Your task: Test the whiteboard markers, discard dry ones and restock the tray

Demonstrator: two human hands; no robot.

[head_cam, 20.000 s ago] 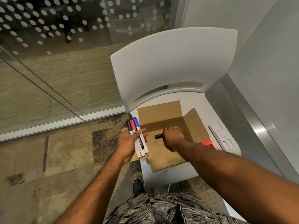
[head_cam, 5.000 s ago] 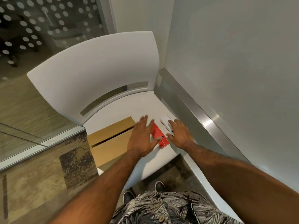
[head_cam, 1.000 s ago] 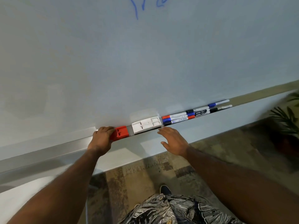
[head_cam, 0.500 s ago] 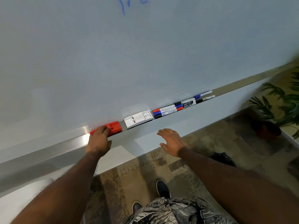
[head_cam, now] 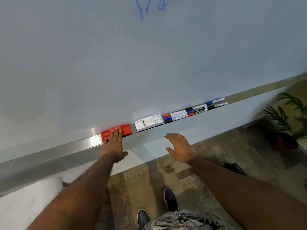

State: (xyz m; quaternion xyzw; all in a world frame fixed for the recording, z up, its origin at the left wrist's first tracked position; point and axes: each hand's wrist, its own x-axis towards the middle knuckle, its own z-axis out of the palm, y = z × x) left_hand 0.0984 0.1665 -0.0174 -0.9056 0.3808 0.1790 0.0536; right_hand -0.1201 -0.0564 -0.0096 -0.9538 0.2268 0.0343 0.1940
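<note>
Markers [head_cam: 187, 112] lie in a row on the whiteboard tray [head_cam: 66, 147], just right of a white eraser [head_cam: 148, 122]. Left hand [head_cam: 113, 143] rests straight fingers [head_cam: 116, 132] on the red eraser [head_cam: 126, 129] — right hand [head_cam: 180, 146] hovers, fingers spread, touching nothing.

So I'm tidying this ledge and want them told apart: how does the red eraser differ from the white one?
The red eraser lies left of the white eraser, farther from the markers, which the white eraser sits beside. The left hand rests straight fingers on the red eraser; the white eraser is untouched. Both lie flat on the tray, similar in shape.
</note>
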